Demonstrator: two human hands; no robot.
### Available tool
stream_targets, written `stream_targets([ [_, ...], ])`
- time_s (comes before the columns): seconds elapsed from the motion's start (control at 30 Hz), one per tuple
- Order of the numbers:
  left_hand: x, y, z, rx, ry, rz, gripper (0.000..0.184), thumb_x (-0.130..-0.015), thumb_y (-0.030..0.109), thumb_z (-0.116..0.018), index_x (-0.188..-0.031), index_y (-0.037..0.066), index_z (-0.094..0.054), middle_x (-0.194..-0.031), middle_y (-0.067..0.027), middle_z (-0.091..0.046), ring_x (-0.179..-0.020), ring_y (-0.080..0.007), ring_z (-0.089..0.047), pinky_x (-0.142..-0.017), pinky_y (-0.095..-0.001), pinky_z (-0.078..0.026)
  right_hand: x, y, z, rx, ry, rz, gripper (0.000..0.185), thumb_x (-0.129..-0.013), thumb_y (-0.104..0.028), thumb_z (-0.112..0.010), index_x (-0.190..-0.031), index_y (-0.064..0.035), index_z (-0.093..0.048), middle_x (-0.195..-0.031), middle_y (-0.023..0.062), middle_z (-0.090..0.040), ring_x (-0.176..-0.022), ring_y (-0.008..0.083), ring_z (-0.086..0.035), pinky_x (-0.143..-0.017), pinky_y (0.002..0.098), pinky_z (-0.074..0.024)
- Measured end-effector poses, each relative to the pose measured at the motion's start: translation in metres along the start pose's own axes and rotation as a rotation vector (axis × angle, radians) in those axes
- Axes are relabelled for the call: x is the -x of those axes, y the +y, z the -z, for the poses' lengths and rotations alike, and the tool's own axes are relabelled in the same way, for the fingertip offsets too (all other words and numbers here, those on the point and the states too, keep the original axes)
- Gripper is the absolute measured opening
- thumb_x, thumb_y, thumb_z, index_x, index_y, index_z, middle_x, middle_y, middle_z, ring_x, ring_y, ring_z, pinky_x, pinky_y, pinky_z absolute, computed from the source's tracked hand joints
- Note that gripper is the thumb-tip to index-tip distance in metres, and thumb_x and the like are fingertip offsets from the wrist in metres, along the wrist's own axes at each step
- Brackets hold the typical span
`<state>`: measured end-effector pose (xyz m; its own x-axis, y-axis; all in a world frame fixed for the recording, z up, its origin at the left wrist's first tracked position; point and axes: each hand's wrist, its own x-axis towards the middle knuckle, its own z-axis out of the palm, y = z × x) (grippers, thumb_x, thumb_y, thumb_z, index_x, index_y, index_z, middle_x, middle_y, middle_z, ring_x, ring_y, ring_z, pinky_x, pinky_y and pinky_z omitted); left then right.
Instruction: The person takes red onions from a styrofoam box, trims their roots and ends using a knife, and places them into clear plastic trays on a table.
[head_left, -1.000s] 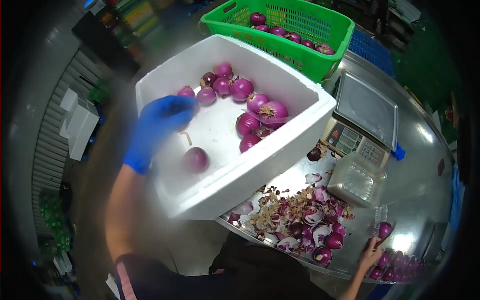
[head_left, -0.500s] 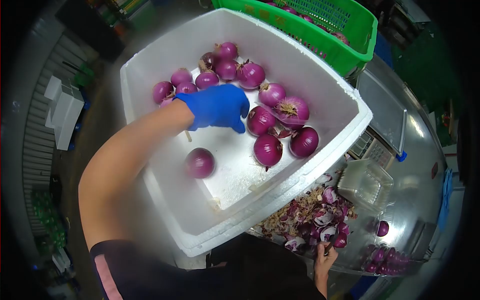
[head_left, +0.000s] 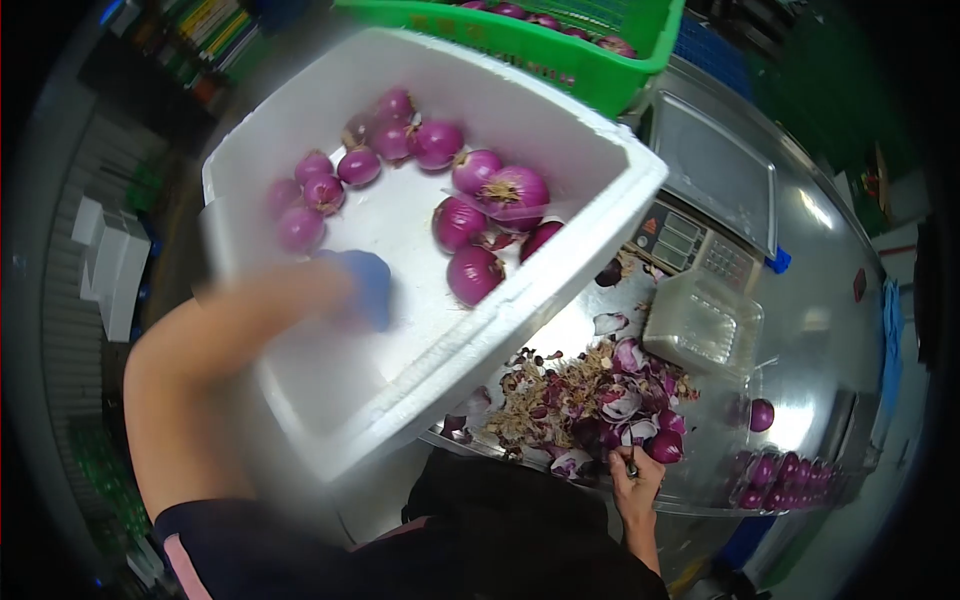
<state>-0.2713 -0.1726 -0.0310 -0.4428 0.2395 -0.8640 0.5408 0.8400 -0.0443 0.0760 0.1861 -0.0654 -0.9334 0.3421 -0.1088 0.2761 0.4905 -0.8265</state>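
Observation:
My left hand (head_left: 365,288), in a blue glove, reaches down inside a white foam box (head_left: 480,345). Motion smears its fingers, so their closure and anything under them cannot be made out. Peeled-looking purple onions (head_left: 436,145) lie along the box's far side, and larger ones (head_left: 474,276) sit to the right of the hand. Bare and closed, my right hand (head_left: 637,482) grips what looks like a small knife (head_left: 631,465) by its dark handle. It rests at the table edge beside a purple onion (head_left: 665,446) and a heap of onion skins (head_left: 560,400).
A green crate (head_left: 590,75) of onions stands behind the box. On the metal table (head_left: 810,330) are a scale (head_left: 680,235), a clear plastic tray (head_left: 703,325), a single onion (head_left: 762,414) and a packed tray of onions (head_left: 785,480). White boxes (head_left: 112,265) stand at left.
My left hand has moved from the onions at the box's middle toward its near left, where a lone onion lay and is now hidden. The view has shifted right; my right hand stays by the skins.

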Motion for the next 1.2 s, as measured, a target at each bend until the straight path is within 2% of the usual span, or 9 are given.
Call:
stream_targets([
  [0.13, 0.055, 0.026, 0.066, 0.480, 0.565, -0.002, 0.040, -0.076, 0.033, -0.072, -0.101, 0.002, -0.065, -0.092, -0.0168, -0.068, -0.089, -0.0291, -0.067, -0.079, -0.0372, -0.054, 0.007, 0.015, 0.005, -0.071, -0.011, 0.005, 0.010, -0.085, -0.008, -0.072, -0.085, 0.0013, -0.067, -0.061, 0.0065, -0.059, -0.055, 0.0100, -0.055, -0.053, 0.0258, -0.0425],
  [0.23, 0.119, 0.057, 0.090, 0.716, 1.175, -0.310, 0.057, -0.069, 0.025, -0.083, -0.121, 0.010, -0.064, -0.105, -0.0083, -0.068, -0.098, -0.0186, -0.066, -0.080, -0.0346, -0.055, 0.002, 0.019, 0.011, -0.109, -0.019, 0.031, 0.010, -0.085, -0.008, -0.072, -0.085, 0.0005, -0.067, -0.062, 0.0080, -0.060, -0.056, 0.0139, -0.057, -0.054, 0.0277, -0.0442],
  [0.3, 0.173, 0.098, 0.095, 0.934, 1.252, -0.305, 0.060, -0.069, 0.018, -0.083, -0.125, 0.010, -0.062, -0.112, -0.0092, -0.066, -0.100, -0.0173, -0.064, -0.086, -0.0333, -0.054, -0.010, 0.014, 0.016, -0.146, -0.039, 0.065, 0.010, -0.084, -0.008, -0.072, -0.089, -0.0007, -0.067, -0.066, 0.0099, -0.062, -0.057, 0.0191, -0.060, -0.056, 0.0302, -0.0461],
  [0.4, 0.205, 0.135, 0.073, 1.164, 1.244, -0.695, 0.072, -0.064, 0.014, -0.086, -0.128, 0.000, -0.058, -0.120, -0.0119, -0.064, -0.108, -0.0206, -0.063, -0.096, -0.0360, -0.051, -0.027, 0.008, 0.022, -0.161, -0.052, 0.162, 0.020, -0.086, -0.020, -0.074, -0.091, -0.0016, -0.067, -0.069, 0.0108, -0.063, -0.059, 0.0233, -0.062, -0.057, 0.0312, -0.0472],
  [0.47, 0.218, 0.180, 0.050, 1.071, 1.213, -0.555, 0.081, -0.058, 0.017, -0.090, -0.130, -0.001, -0.056, -0.124, -0.0131, -0.062, -0.116, -0.0220, -0.060, -0.100, -0.0374, -0.048, -0.037, -0.006, 0.032, -0.162, -0.069, 0.334, 0.030, -0.086, -0.032, -0.072, -0.094, -0.0035, -0.067, -0.074, 0.0102, -0.064, -0.061, 0.0254, -0.063, -0.055, 0.0327, -0.0467],
  [0.5, 0.218, 0.184, 0.036, 1.157, 1.036, -0.526, 0.110, -0.049, 0.046, -0.092, -0.135, -0.006, -0.048, -0.140, -0.0178, -0.054, -0.128, -0.0277, -0.053, -0.111, -0.0412, -0.039, -0.039, -0.015, 0.039, -0.158, -0.076, 0.406, 0.035, -0.086, -0.038, -0.072, -0.096, -0.0044, -0.067, -0.076, 0.0099, -0.064, -0.062, 0.0265, -0.064, -0.055, 0.0334, -0.0464],
  [0.83, 0.152, 0.249, -0.052, 1.370, 0.132, -0.623, 0.083, -0.066, 0.002, -0.083, -0.141, 0.004, -0.047, -0.137, -0.0123, -0.056, -0.130, -0.0249, -0.052, -0.111, -0.0381, -0.041, -0.014, -0.036, 0.051, 0.221, -0.205, 0.717, 0.048, -0.088, -0.056, -0.060, -0.075, -0.0118, -0.048, -0.068, 0.0029, -0.049, -0.054, 0.0223, -0.055, -0.046, 0.0344, -0.0420],
  [0.93, 0.153, 0.270, -0.057, 1.398, 0.176, -0.543, 0.089, -0.058, 0.022, -0.086, -0.134, -0.007, -0.051, -0.137, -0.0164, -0.057, -0.127, -0.0259, -0.055, -0.111, -0.0394, -0.039, -0.004, -0.030, 0.051, 0.196, -0.192, 0.694, 0.047, -0.088, -0.056, -0.060, -0.074, -0.0124, -0.049, -0.067, 0.0028, -0.048, -0.054, 0.0219, -0.056, -0.045, 0.0344, -0.0418],
  [1.2, 0.141, 0.270, -0.078, 1.224, 0.411, -0.619, 0.083, -0.062, 0.014, -0.086, -0.137, 0.001, -0.051, -0.135, -0.0134, -0.058, -0.126, -0.0257, -0.055, -0.109, -0.0395, -0.042, 0.013, 0.033, 0.038, 0.155, -0.100, 0.493, 0.039, -0.089, -0.046, -0.064, -0.073, -0.0119, -0.053, -0.066, 0.0028, -0.053, -0.056, 0.0234, -0.058, -0.046, 0.0364, -0.0428],
])
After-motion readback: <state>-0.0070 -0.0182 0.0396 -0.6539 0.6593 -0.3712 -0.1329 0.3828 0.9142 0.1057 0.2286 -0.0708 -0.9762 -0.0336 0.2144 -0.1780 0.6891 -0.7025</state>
